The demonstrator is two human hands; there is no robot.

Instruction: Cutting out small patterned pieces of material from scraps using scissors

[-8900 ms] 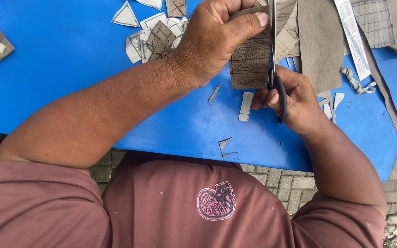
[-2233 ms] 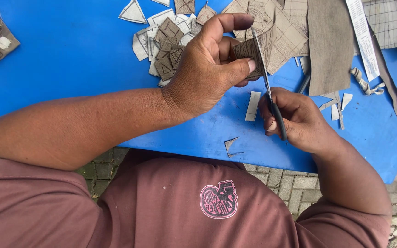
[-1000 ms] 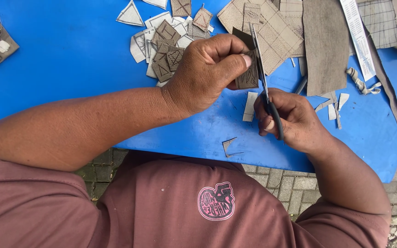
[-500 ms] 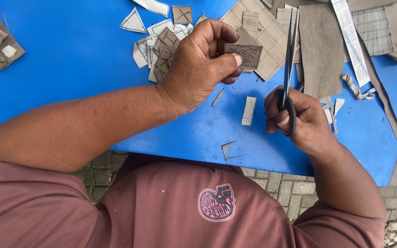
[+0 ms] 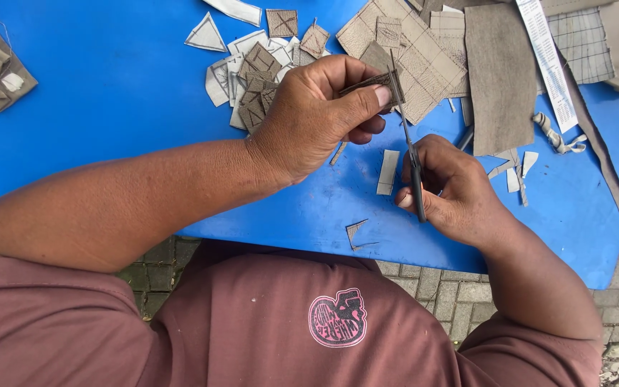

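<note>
Blue table spread with large grey-brown fabric sheets, heap of small cut pieces beyond. Left hand pinches small brown stitched fabric piece above table, edge-on. Right hand grips dark scissors, blades meeting piece. Offcut strip below.

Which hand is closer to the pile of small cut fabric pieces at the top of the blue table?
Left. The left hand sits right beside the pile of cut pieces; the right hand, holding scissors, is farther away.
</note>
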